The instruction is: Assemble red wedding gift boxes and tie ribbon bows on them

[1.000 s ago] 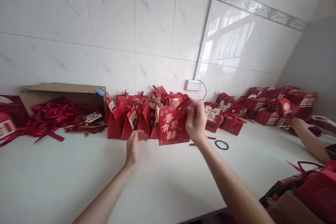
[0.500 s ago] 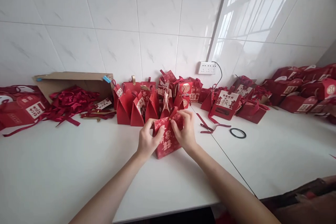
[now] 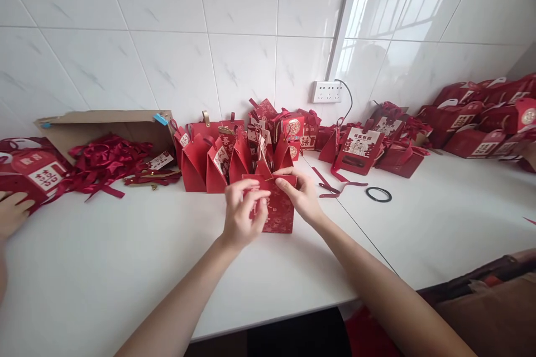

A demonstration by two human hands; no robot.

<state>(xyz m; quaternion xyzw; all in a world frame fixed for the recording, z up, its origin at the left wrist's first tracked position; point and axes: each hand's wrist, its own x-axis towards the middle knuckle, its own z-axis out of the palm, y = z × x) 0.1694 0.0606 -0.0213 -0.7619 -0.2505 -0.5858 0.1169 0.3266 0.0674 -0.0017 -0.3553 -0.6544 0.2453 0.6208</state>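
A red patterned gift box [image 3: 280, 213] stands upright on the white table, its top edge toward the row of boxes behind. My right hand [image 3: 299, 194] pinches the box's top right edge between thumb and fingers. In front of the box's left side, my left hand [image 3: 245, 211] has its fingers curved and apart, with nothing seen between them. It partly hides the pale lettering on the box. Close behind, several red peaked boxes [image 3: 194, 164] stand in a row, some with printed tags.
An open cardboard box [image 3: 109, 117] with dark red ribbons [image 3: 111, 159] lies left. Loose straps [image 3: 335, 184] and a black ring [image 3: 378, 194] lie right. More red boxes [image 3: 463, 117] pile far right. Another person's hand [image 3: 14, 212] touches a box far left.
My left hand has let go of the box's top left and opened. The box has turned to face more squarely forward. Another person's hand has appeared at the far left. The view has shifted slightly.
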